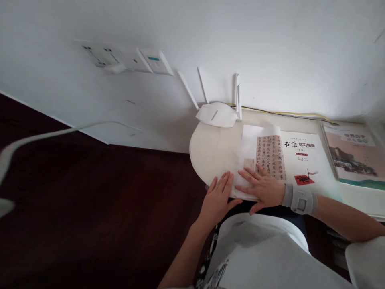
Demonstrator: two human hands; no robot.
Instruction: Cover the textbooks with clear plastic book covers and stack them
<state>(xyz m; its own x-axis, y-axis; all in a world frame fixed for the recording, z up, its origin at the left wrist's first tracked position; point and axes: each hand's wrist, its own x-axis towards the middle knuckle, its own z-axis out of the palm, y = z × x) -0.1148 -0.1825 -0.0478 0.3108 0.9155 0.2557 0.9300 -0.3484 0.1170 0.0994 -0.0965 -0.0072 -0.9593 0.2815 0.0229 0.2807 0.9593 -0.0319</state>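
Observation:
An open calligraphy book [303,160] lies near the table's front edge, its title page on the right and a strip of brush writing on the left-hand leaf. My right hand [266,188], a grey band round its wrist, rests flat across the lower part of that left leaf with fingers spread. At the front edge of the table, by the leaf's lower left corner, lies my left hand [219,195], fingers stretched out. Neither hand grips anything. My fingers hide part of the left leaf's lower edge.
A white router [218,114] with upright antennas stands at the back of the white table [207,148], against the wall. Black and yellow cables [282,113] run along the back. Another book [355,154] lies at the right. Wall sockets [135,60] and a pale blurred cable [60,131] are at left.

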